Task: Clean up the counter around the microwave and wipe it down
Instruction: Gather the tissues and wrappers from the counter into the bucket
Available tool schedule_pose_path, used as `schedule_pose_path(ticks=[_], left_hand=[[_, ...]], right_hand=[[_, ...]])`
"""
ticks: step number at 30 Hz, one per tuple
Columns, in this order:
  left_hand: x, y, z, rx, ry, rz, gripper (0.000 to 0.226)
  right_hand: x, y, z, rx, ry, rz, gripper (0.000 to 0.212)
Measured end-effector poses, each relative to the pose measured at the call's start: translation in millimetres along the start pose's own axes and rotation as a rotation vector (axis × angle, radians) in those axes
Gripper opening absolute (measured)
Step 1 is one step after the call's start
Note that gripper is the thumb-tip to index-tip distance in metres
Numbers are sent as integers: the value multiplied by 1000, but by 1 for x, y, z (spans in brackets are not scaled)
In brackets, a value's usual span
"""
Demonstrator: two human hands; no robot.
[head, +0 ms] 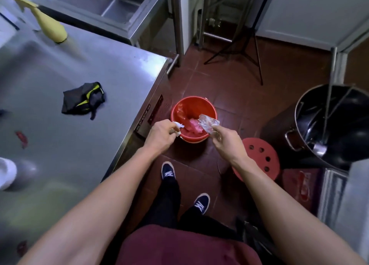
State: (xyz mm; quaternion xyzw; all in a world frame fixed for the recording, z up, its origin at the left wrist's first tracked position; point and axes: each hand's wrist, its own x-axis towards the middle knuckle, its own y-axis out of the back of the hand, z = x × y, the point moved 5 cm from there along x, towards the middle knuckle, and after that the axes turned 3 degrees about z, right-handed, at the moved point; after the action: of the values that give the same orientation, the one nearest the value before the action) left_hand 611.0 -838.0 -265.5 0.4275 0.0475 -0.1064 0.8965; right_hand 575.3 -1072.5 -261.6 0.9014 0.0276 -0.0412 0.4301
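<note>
The left hand (pixel 161 133) grasps white paper (pixel 178 127), the right hand (pixel 224 139) pinches a plastic wrapper (pixel 208 123); release both straight above the bucket (pixel 192 107) at 12 o'clock

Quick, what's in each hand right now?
Left hand: pinching crumpled white paper over the red bucket.
Right hand: pinching a clear plastic wrapper over the same bucket.

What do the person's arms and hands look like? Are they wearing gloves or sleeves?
No gloves and no sleeves in view. The left hand and right hand are bare, and both forearms are bare as far up as the picture shows. No watch, ring or bracelet shows. Lower down you can see a dark red top, black trousers and navy sneakers with white laces.
</note>
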Motion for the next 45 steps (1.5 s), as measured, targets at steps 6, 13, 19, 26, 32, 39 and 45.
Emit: schedule_pose_path(ticks=[6, 13, 19, 26, 32, 39, 45], left_hand=[[59, -27, -35, -43, 87, -27, 14], [143, -59, -74, -98, 169, -81, 18], [200, -89, -104, -113, 211, -98, 16], [253, -164, -153, -127, 312, -102, 19], [292, -232, -199, -101, 338, -121, 19], [348, -299, -232, -30, 198, -171, 22], [376, -347, -262, 25, 169, -195, 23]], right_hand=[[51, -25, 20, -49, -62, -79, 21], [119, -70, 47, -48, -191, -205, 29], [160, -121, 83, 36, -294, -268, 32], [211, -200, 158, 75, -348, -354, 32], [253, -265, 225, 87, -408, -396, 39], [274, -342, 278, 71, -445, -434, 28], [288, -368, 311, 29, -480, -380, 32]])
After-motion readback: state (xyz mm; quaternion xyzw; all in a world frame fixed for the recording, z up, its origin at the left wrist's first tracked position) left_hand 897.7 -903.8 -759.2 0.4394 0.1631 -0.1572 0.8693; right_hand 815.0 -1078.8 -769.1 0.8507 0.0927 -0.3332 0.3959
